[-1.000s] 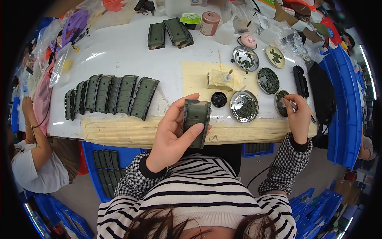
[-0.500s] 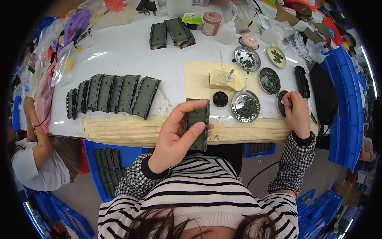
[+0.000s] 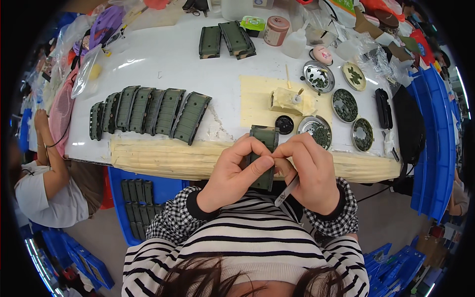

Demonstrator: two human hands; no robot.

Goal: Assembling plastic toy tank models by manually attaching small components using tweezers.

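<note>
A dark green ribbed panel [image 3: 263, 133] with a camouflage-like edge is upright between my hands, over the table's front edge. My left hand [image 3: 236, 171] grips it from the left, with thumb and forefinger bent over its face. Against the panel's right side is my right hand [image 3: 315, 173], its fingertips meeting the left thumb. Silver tweezers [image 3: 287, 191] are tucked in the right hand, blunt end pointing down toward my body. Whatever lies between the pinched fingertips is hidden. Round dishes of small green pieces sit to the right, among them a metal dish [image 3: 353, 134].
Several similar panels [image 3: 192, 118] stand in a row at left, and a few lie at the back. A taped block [image 3: 279, 100] and black cap [image 3: 284, 124] sit just beyond my hands. Blue bins [image 3: 170, 184] are under the table. Another person [image 3: 52, 195] sits at far left.
My right hand has come left from the rightmost dish to the panel, carrying the tweezers. The left hand still holds the panel, now with its forefinger curled in. The view has shifted slightly.
</note>
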